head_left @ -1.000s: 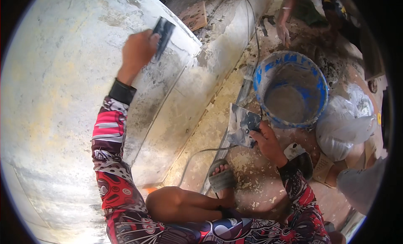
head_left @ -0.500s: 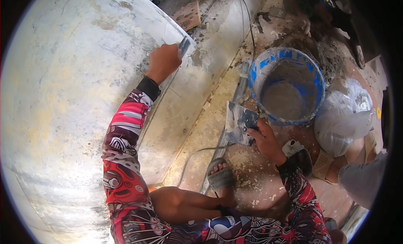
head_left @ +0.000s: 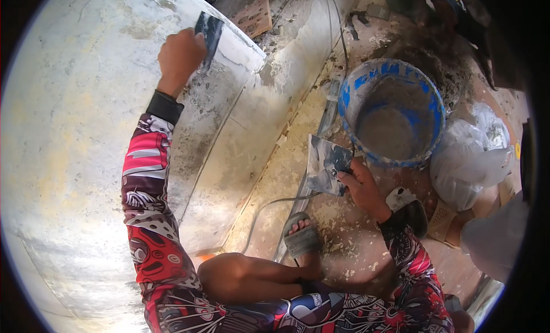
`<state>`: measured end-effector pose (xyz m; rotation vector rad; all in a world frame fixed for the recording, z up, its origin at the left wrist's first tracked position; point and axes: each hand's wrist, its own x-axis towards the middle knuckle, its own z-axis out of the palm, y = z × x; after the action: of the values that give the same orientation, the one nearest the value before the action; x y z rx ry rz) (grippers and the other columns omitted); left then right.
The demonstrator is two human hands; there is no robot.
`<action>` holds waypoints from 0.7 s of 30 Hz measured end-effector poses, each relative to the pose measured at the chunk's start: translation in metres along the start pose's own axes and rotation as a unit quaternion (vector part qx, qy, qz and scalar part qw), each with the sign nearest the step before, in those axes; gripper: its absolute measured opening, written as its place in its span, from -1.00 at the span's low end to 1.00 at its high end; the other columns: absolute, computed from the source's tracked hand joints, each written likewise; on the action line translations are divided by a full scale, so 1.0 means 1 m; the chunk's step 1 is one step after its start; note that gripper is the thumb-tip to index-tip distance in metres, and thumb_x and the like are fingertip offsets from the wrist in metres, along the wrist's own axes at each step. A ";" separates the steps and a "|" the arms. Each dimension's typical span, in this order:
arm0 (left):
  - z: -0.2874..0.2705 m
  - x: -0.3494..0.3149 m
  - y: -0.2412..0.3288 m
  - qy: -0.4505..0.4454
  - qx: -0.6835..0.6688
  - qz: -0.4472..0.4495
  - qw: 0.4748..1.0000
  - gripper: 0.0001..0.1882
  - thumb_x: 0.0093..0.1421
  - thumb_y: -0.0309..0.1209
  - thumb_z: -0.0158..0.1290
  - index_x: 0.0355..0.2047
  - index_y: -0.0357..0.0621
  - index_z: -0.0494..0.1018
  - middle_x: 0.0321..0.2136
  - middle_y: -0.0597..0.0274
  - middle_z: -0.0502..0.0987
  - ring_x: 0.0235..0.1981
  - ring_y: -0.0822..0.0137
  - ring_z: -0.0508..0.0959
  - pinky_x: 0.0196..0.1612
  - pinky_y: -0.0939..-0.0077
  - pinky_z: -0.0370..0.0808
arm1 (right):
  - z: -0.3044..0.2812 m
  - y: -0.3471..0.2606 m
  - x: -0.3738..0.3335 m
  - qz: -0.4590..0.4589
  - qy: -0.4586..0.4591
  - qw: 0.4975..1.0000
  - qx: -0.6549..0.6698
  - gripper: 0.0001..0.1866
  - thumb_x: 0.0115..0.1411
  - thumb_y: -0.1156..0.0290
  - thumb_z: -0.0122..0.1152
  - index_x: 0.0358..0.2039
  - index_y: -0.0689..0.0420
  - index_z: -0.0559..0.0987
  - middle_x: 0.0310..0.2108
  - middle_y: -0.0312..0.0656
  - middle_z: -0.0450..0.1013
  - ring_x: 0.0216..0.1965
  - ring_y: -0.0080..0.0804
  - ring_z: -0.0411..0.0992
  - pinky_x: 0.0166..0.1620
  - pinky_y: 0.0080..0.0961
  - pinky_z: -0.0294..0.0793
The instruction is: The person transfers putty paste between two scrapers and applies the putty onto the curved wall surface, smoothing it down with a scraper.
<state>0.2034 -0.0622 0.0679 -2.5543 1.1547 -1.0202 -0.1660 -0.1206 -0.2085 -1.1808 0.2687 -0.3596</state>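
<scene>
My left hand (head_left: 180,57) is closed on a dark, flat scraper blade (head_left: 209,37), held against or just over the pale plastered wall (head_left: 86,144) near its upper edge. Whether the blade touches the wall I cannot tell. In my right hand (head_left: 365,187) is a square flat plate (head_left: 328,164) smeared with grey and white paste, gripped at its right edge by thumb and fingers. Just beyond that hand stands a blue bucket (head_left: 347,107), its inside coated with grey paste.
Right of the bucket lies a clear plastic bag (head_left: 467,164). A cable (head_left: 344,38) runs along the floor past the bucket. My sandalled foot (head_left: 302,237) rests below the plate. A speckled board (head_left: 255,18) lies beyond the wall's edge. Another person's leg (head_left: 455,227) shows at right.
My left hand has moved up and left along the wall with the scraper, away from the corner edge, and more of the blade shows. My right hand has barely moved.
</scene>
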 end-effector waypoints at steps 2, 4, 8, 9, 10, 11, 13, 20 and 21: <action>-0.008 0.005 -0.003 0.002 0.003 -0.008 1.000 -0.64 0.21 -0.11 0.01 -0.35 -0.17 0.57 -0.38 -0.23 0.60 -0.30 -0.24 0.61 -0.21 -0.04 0.55 | -0.002 0.001 -0.001 0.001 0.002 1.000 -0.001 -0.76 0.31 0.44 0.05 -0.01 0.11 0.46 -0.38 -0.48 0.37 -0.42 -0.76 0.25 -0.39 -0.67 0.27; -0.014 0.012 -0.014 0.007 0.017 -0.027 0.999 -0.64 0.21 -0.10 0.02 -0.32 -0.16 0.58 -0.35 -0.22 0.61 -0.27 -0.24 0.61 -0.18 -0.03 0.55 | -0.005 -0.001 0.001 0.069 -0.032 0.997 -0.002 -0.61 0.31 0.52 -0.01 0.15 0.23 0.38 -0.21 -0.35 0.40 -0.23 -0.66 0.25 -0.13 -0.60 0.33; -0.034 0.029 -0.025 0.045 0.000 -0.026 0.999 -0.63 0.19 -0.10 0.03 -0.32 -0.16 0.58 -0.36 -0.20 0.61 -0.27 -0.24 0.60 -0.18 -0.02 0.55 | -0.004 -0.008 0.000 0.055 -0.018 0.998 -0.008 -0.61 0.31 0.51 0.00 0.15 0.23 0.38 -0.19 -0.34 0.41 -0.21 -0.65 0.27 -0.09 -0.59 0.33; -0.039 0.033 -0.029 0.045 0.002 -0.026 0.999 -0.63 0.19 -0.10 0.03 -0.32 -0.16 0.58 -0.36 -0.20 0.61 -0.27 -0.24 0.60 -0.18 -0.02 0.55 | -0.003 -0.007 0.000 0.051 -0.014 0.999 0.008 -0.61 0.31 0.51 0.00 0.15 0.23 0.38 -0.18 -0.34 0.41 -0.20 -0.64 0.27 -0.10 -0.59 0.33; -0.045 0.037 -0.032 0.048 -0.004 -0.031 0.998 -0.63 0.19 -0.09 0.04 -0.32 -0.16 0.58 -0.36 -0.19 0.61 -0.27 -0.24 0.60 -0.17 -0.02 0.55 | -0.002 -0.007 0.001 0.047 -0.009 0.999 0.023 -0.61 0.31 0.50 0.00 0.14 0.23 0.38 -0.18 -0.35 0.40 -0.20 -0.64 0.27 -0.10 -0.59 0.33; -0.051 0.042 -0.035 0.053 -0.011 -0.034 0.998 -0.63 0.18 -0.09 0.04 -0.33 -0.15 0.59 -0.37 -0.18 0.61 -0.26 -0.24 0.60 -0.17 -0.03 0.54 | -0.002 -0.006 0.003 0.045 -0.009 0.999 0.023 -0.61 0.31 0.50 0.00 0.14 0.23 0.38 -0.18 -0.35 0.40 -0.20 -0.64 0.27 -0.10 -0.59 0.33; -0.061 0.050 -0.049 0.062 -0.008 -0.038 0.997 -0.63 0.18 -0.08 0.05 -0.33 -0.14 0.60 -0.39 -0.18 0.61 -0.27 -0.23 0.60 -0.17 -0.01 0.54 | 0.000 -0.001 0.006 0.013 0.006 1.000 -0.004 -0.71 0.30 0.46 0.04 0.04 0.11 0.45 -0.34 -0.47 0.38 -0.40 -0.74 0.27 -0.37 -0.67 0.30; -0.083 0.046 -0.059 0.154 -0.167 -0.045 0.973 -0.63 0.18 -0.13 0.09 -0.45 -0.24 0.60 -0.60 -0.08 0.58 -0.48 -0.10 0.62 -0.35 0.13 0.51 | -0.005 0.001 0.003 0.043 -0.014 0.999 0.018 -0.63 0.31 0.52 0.02 0.13 0.24 0.40 -0.15 -0.35 0.41 -0.16 -0.63 0.28 -0.06 -0.58 0.34; -0.075 0.046 -0.067 0.182 -0.130 0.023 0.975 -0.63 0.19 -0.14 0.08 -0.44 -0.25 0.59 -0.60 -0.10 0.57 -0.49 -0.09 0.62 -0.36 0.13 0.51 | -0.004 0.000 0.003 0.050 -0.019 0.999 -0.001 -0.63 0.30 0.52 0.02 0.13 0.24 0.40 -0.14 -0.35 0.41 -0.16 -0.64 0.28 -0.06 -0.58 0.34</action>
<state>0.2173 -0.0391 0.1750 -2.5835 1.5198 -1.4581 -0.1652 -0.1248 -0.2102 -1.1706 0.2938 -0.2504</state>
